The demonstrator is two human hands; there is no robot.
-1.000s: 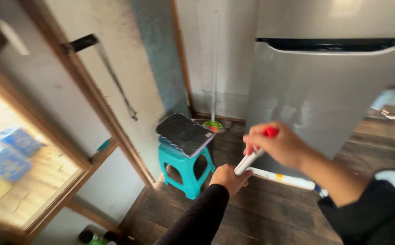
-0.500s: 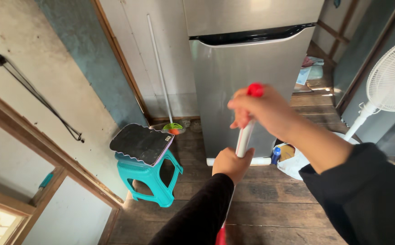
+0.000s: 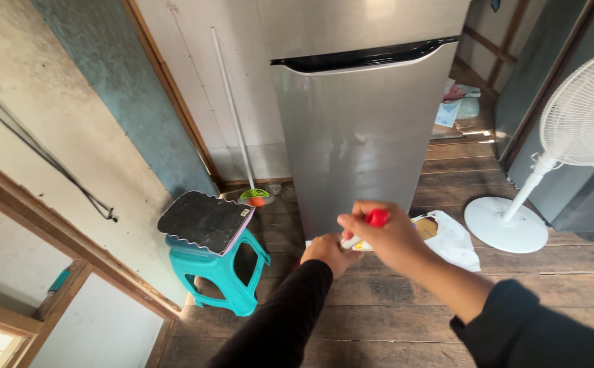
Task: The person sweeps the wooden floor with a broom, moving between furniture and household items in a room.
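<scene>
1. Two hands grip one long white handle [image 3: 350, 242] with a red cap at its top; only a short stretch of it shows between them.
2. At the upper end, the right hand [image 3: 385, 238] is closed around the handle, fingers curled just below the red cap [image 3: 377, 217].
3. Lower on the handle, at about 9 o'clock from the right hand, the left hand [image 3: 327, 251] is wrapped around it too, and the two hands nearly touch.
4. Both arms wear black sleeves and reach in from 6 o'clock.
5. Below the left hand the handle is hidden, so its lower end cannot be made out.
6. At 12 o'clock from the hands stands a silver refrigerator [image 3: 358, 129] on the dark wooden floor [image 3: 406, 300].
7. At 9 o'clock from the hands is a teal plastic stool [image 3: 218, 272] with a dark flat mat [image 3: 205, 219] lying tilted on its seat.
8. At 11 o'clock a thin white pole [image 3: 232, 116] leans against the wall, a green and orange piece at its foot.
9. At 3 o'clock stands a white pedestal fan [image 3: 542, 170], its round base on the floor.
10. Just right of the hands, beside the refrigerator's foot, lies a white plastic bag [image 3: 453, 238].
</scene>
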